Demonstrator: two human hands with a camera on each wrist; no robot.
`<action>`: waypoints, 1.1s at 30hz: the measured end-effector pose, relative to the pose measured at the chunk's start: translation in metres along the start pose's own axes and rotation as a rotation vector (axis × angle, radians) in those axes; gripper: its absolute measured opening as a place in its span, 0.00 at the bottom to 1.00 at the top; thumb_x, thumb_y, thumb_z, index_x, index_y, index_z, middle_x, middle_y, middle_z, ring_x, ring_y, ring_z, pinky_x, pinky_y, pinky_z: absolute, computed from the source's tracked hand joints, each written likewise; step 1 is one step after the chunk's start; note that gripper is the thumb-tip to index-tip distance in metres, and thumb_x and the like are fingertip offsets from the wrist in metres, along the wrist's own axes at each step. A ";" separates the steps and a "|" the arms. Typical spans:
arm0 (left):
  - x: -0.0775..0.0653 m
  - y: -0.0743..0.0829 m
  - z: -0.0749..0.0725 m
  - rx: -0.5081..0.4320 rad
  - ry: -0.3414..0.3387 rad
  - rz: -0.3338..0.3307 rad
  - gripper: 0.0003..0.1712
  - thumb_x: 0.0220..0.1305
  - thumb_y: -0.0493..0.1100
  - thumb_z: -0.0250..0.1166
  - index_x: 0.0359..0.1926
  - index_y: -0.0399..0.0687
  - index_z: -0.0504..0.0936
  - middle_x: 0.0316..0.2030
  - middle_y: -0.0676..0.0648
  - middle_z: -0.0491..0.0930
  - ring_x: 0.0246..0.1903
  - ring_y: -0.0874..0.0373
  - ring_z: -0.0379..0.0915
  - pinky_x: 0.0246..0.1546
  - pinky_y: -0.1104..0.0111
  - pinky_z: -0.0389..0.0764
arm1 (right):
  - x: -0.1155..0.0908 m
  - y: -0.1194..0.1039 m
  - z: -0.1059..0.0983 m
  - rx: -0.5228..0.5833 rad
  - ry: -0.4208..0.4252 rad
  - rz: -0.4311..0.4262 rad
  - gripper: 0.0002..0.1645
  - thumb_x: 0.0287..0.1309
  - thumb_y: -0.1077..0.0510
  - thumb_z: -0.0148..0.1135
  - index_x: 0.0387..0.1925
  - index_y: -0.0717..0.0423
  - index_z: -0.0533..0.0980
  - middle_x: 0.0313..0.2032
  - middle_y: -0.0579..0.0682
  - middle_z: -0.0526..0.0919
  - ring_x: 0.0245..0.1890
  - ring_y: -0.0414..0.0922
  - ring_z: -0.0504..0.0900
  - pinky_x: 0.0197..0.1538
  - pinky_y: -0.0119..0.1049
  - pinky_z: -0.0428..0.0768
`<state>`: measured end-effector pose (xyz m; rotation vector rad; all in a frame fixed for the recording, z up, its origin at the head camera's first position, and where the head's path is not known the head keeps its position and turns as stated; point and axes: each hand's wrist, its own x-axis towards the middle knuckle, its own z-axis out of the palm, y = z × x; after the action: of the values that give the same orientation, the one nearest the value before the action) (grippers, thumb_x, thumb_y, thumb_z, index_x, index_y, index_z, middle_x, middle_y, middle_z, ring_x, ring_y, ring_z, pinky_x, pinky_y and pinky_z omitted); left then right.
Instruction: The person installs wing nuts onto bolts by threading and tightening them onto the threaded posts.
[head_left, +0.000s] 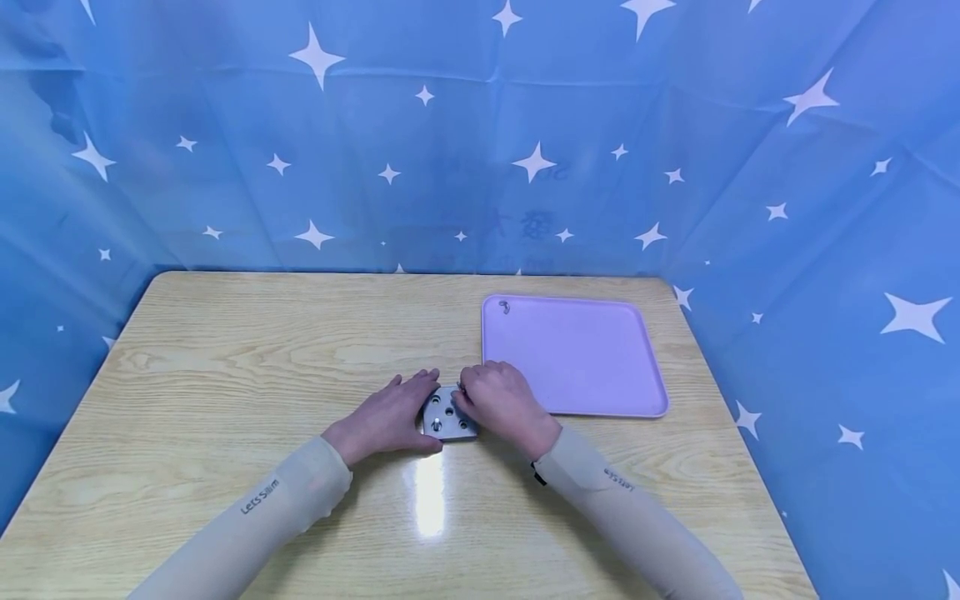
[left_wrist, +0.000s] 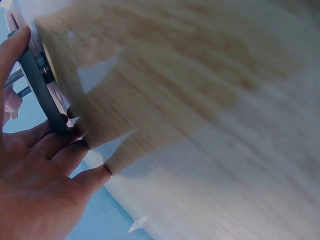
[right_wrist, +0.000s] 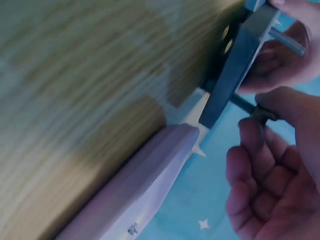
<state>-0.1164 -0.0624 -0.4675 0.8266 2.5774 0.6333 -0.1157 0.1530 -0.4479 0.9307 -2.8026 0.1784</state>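
Observation:
A grey metal plate [head_left: 449, 412] with several holes lies at the middle of the table. My left hand [head_left: 386, 419] holds it by its edges, thumb at the near side and fingers at the far left. A bare bolt [right_wrist: 287, 41] stands up from the plate near the left thumb. At the plate's far right corner rises a second threaded bolt [right_wrist: 242, 104]. My right hand [head_left: 504, 402] pinches a small wing nut [right_wrist: 262, 114] at the top of this bolt, between thumb and index finger, the other fingers curled. From above, that hand hides the nut.
A purple tray [head_left: 585, 354] lies behind and right of the hands, its near left corner beside the right hand. One small metal piece [head_left: 504, 307] sits in its far left corner. A blue star-patterned curtain [head_left: 450, 133] hangs behind the wooden table [head_left: 247, 358].

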 end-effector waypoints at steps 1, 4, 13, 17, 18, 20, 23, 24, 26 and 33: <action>0.000 0.000 0.000 -0.001 0.000 0.000 0.58 0.51 0.61 0.80 0.74 0.34 0.67 0.76 0.38 0.62 0.77 0.45 0.56 0.77 0.44 0.56 | 0.000 0.000 0.000 -0.003 0.000 0.005 0.17 0.66 0.50 0.68 0.24 0.53 0.77 0.19 0.44 0.76 0.20 0.43 0.74 0.26 0.38 0.77; 0.000 0.000 0.000 -0.003 -0.002 0.004 0.57 0.51 0.61 0.80 0.74 0.34 0.67 0.76 0.38 0.62 0.77 0.44 0.56 0.77 0.44 0.55 | -0.001 0.001 -0.006 0.001 -0.036 0.022 0.22 0.67 0.40 0.66 0.28 0.53 0.79 0.21 0.45 0.80 0.22 0.43 0.77 0.27 0.38 0.78; -0.001 -0.001 -0.003 -0.021 0.007 0.000 0.57 0.51 0.59 0.80 0.73 0.34 0.67 0.77 0.38 0.62 0.77 0.44 0.55 0.77 0.44 0.54 | 0.002 0.021 -0.029 0.054 -0.211 -0.206 0.25 0.69 0.55 0.65 0.65 0.49 0.78 0.63 0.46 0.81 0.63 0.48 0.78 0.59 0.49 0.80; -0.001 -0.001 -0.003 -0.035 0.005 -0.008 0.57 0.52 0.59 0.80 0.74 0.35 0.67 0.77 0.39 0.61 0.77 0.45 0.54 0.78 0.45 0.53 | 0.002 0.020 -0.027 0.011 -0.200 -0.301 0.22 0.69 0.60 0.65 0.62 0.45 0.81 0.62 0.42 0.82 0.63 0.45 0.78 0.59 0.47 0.80; -0.001 -0.001 -0.003 -0.036 0.003 -0.010 0.57 0.52 0.59 0.80 0.74 0.35 0.67 0.77 0.39 0.61 0.77 0.46 0.54 0.78 0.45 0.53 | 0.002 0.020 -0.025 -0.003 -0.186 -0.310 0.20 0.68 0.60 0.65 0.60 0.44 0.83 0.60 0.41 0.83 0.62 0.44 0.78 0.58 0.46 0.80; -0.001 0.000 -0.003 -0.044 0.000 -0.014 0.57 0.52 0.59 0.80 0.74 0.36 0.67 0.77 0.40 0.61 0.78 0.46 0.54 0.78 0.46 0.52 | 0.002 0.019 -0.024 -0.016 -0.163 -0.315 0.16 0.68 0.58 0.66 0.55 0.44 0.85 0.56 0.40 0.85 0.59 0.44 0.80 0.57 0.44 0.80; -0.001 0.000 -0.002 -0.042 -0.005 -0.018 0.56 0.52 0.59 0.80 0.74 0.36 0.67 0.77 0.40 0.61 0.78 0.46 0.54 0.78 0.46 0.52 | 0.002 0.018 -0.020 -0.036 -0.130 -0.310 0.11 0.67 0.55 0.68 0.50 0.44 0.86 0.50 0.41 0.88 0.55 0.44 0.81 0.55 0.42 0.80; -0.001 0.000 -0.002 -0.041 -0.006 -0.018 0.57 0.52 0.59 0.80 0.74 0.36 0.67 0.77 0.40 0.61 0.78 0.46 0.54 0.78 0.46 0.52 | 0.002 0.017 -0.019 -0.038 -0.121 -0.300 0.09 0.67 0.54 0.68 0.48 0.45 0.86 0.48 0.41 0.88 0.53 0.44 0.82 0.53 0.41 0.80; -0.001 0.000 -0.002 -0.040 -0.008 -0.018 0.57 0.52 0.60 0.80 0.74 0.36 0.67 0.77 0.40 0.61 0.78 0.46 0.54 0.78 0.46 0.52 | 0.002 0.015 -0.017 -0.037 -0.105 -0.270 0.07 0.67 0.52 0.69 0.44 0.45 0.86 0.43 0.41 0.89 0.48 0.43 0.83 0.50 0.40 0.80; -0.001 0.001 -0.002 -0.045 -0.011 -0.003 0.57 0.52 0.59 0.80 0.74 0.34 0.67 0.77 0.38 0.61 0.77 0.45 0.54 0.78 0.44 0.52 | 0.003 0.002 -0.012 0.066 -0.116 -0.076 0.06 0.67 0.54 0.69 0.35 0.52 0.85 0.28 0.43 0.85 0.27 0.40 0.80 0.34 0.35 0.80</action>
<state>-0.1162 -0.0629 -0.4653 0.8090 2.5445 0.6808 -0.1182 0.1549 -0.4358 1.0947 -2.8756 0.2146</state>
